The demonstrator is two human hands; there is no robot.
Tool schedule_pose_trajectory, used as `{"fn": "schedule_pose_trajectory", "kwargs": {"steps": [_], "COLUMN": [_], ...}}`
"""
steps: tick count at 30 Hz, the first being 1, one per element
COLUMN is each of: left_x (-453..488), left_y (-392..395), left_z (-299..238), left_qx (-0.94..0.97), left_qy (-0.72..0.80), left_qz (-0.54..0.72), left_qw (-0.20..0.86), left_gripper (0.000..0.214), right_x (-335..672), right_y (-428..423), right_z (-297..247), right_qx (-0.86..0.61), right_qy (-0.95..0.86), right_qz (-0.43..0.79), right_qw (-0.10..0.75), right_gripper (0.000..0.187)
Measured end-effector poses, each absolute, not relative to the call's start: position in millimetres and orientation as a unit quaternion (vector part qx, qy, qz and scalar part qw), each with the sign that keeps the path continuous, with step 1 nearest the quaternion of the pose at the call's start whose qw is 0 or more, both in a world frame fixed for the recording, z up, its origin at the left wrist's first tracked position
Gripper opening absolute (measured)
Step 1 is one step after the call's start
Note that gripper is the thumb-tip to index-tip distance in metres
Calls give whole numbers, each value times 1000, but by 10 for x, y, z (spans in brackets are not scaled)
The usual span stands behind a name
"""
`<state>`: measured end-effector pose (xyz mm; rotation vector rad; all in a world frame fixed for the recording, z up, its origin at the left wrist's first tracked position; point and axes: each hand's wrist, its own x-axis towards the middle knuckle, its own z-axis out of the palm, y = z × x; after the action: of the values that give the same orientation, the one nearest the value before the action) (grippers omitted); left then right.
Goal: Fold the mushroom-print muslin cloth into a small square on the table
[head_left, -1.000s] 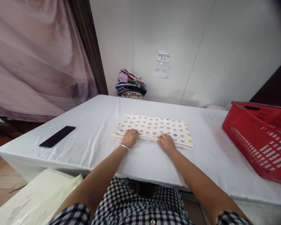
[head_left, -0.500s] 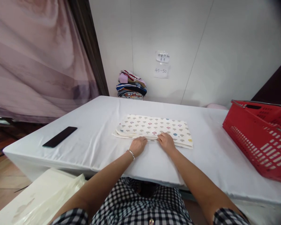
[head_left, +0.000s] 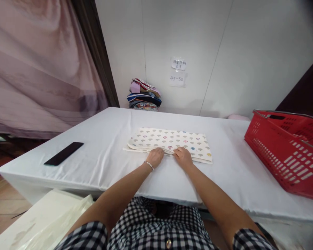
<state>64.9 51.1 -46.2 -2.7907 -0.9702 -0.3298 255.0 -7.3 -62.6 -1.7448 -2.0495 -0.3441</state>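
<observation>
A folded white cloth (head_left: 172, 139) with a print of grey, red, blue and yellow mushrooms lies flat on the white-covered table (head_left: 104, 135). Several layers show along its near edge. My left hand (head_left: 155, 158), with a bracelet at the wrist, is closed on that near edge left of its middle. Just to the right, my right hand (head_left: 183, 157) pinches the same edge, fingers curled over the top layer. The thumbs are mostly hidden.
A black phone (head_left: 64, 153) lies at the table's left. On the right stands a red basket (head_left: 284, 156). Stacked folded clothes (head_left: 144, 97) rise behind the far edge by the wall. A white surface with plastic sheeting (head_left: 57, 222) is at lower left.
My left hand has moved slightly up and forward onto the cloth's near edge, its fingers now on the layers. My right hand stays at the edge. The view has shifted a little.
</observation>
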Motion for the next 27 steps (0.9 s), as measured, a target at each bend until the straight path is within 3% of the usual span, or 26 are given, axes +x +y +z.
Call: {"fn": "schedule_pose_trajectory", "kwargs": {"steps": [15,23,27], "left_x": [558,568,579], "left_y": [416,392,394], "left_z": [-482,-431,-421], "left_qx": [-900,-884,-878], "left_qy": [-395,-430,-437], "left_qz": [-182,-181,-193], "left_qw": [5,-18,-31], "left_gripper": [26,24,23], "right_x": [2497,2424,2369], "right_y": [-183,-254,-169], "right_z": [-615,-539,-542], "right_qx": [-606,-610,-635], "right_qy": [-766,-763,-746], "right_qz": [-101,-92,-109], "right_qw": [192,194,171], "right_gripper": [20,40,38]}}
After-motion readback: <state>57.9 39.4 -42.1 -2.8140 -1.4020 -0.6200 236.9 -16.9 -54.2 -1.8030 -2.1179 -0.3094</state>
